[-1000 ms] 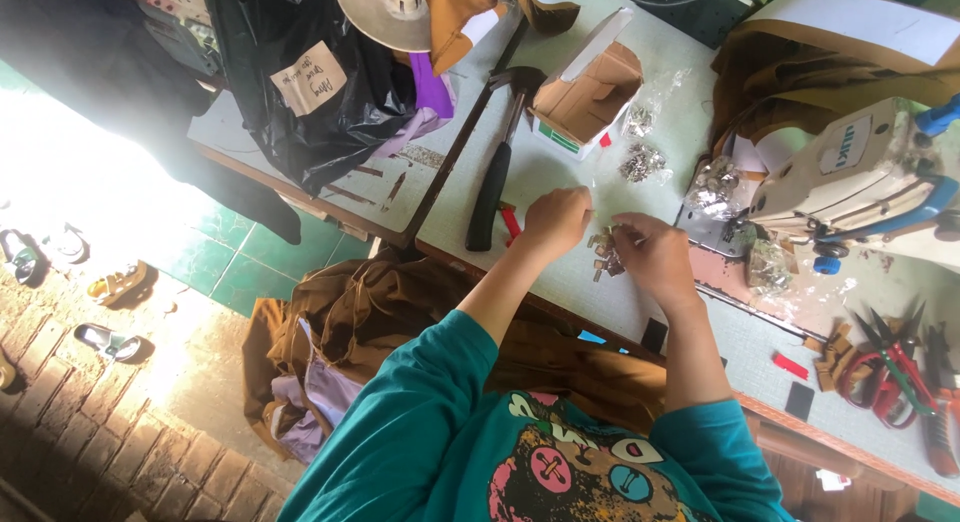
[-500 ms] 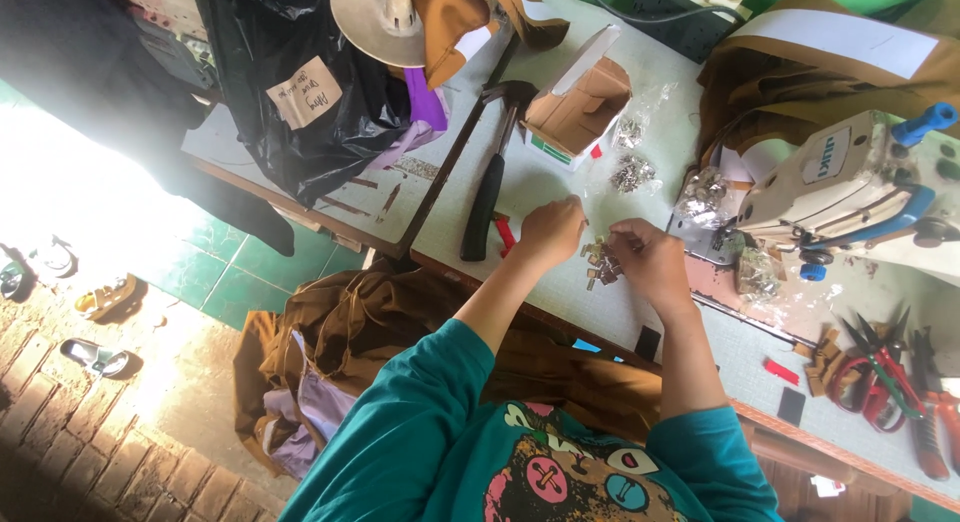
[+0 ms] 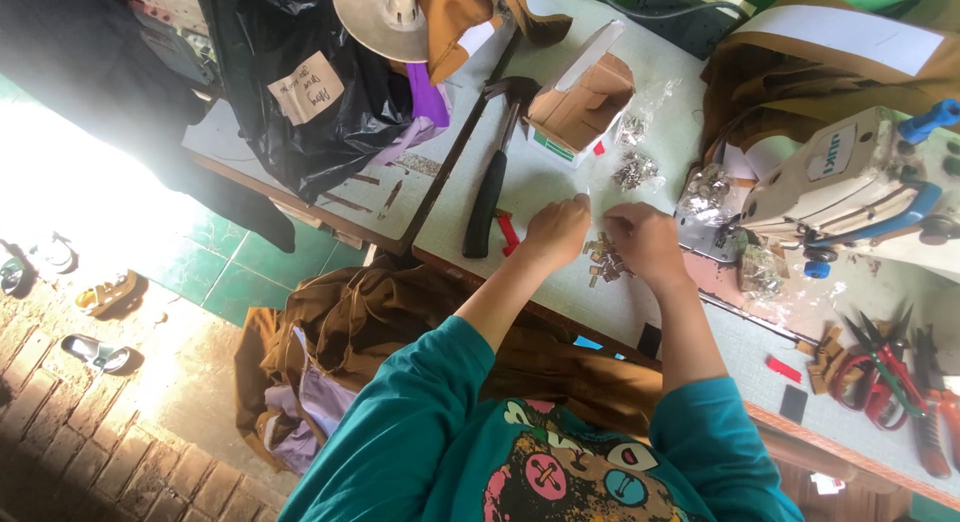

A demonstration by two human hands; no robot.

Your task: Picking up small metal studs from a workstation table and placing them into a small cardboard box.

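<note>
Here, far left, sandals (image 3: 100, 292) lie on the brick and green tile floor. Further in, a black bag (image 3: 290, 92) slumps over a table corner, and on it sits a torn brown cardboard tag (image 3: 305, 88) with handwriting. Just right of it a purple cloth (image 3: 428, 97) hangs below a round metal dish (image 3: 375, 17). A hammer (image 3: 493, 177) with a black grip lies along the table (image 3: 560, 172), with a small red piece (image 3: 508, 232) at its handle end.

The left hand (image 3: 556, 230) rests on the table just beside that red piece, fingers curled down and drawn together at the tips. Between the two hands, touching both, lies a small heap of metal clips (image 3: 606, 262). The right hand (image 3: 645, 240) is curled over the heap's right side; whether either hand pinches a clip cannot be told, since the fingertips are hidden.

Beyond the hands an open brown box (image 3: 583, 102) stands with a white flap raised and a green and white label on its near side. Right of it lie clear packets (image 3: 640, 152) of small metal parts, too small to make out. A white sewing machine (image 3: 860, 177) with blue knobs follows, partly cut off, and red-handled scissors (image 3: 880, 372) lie at the far right.
</note>
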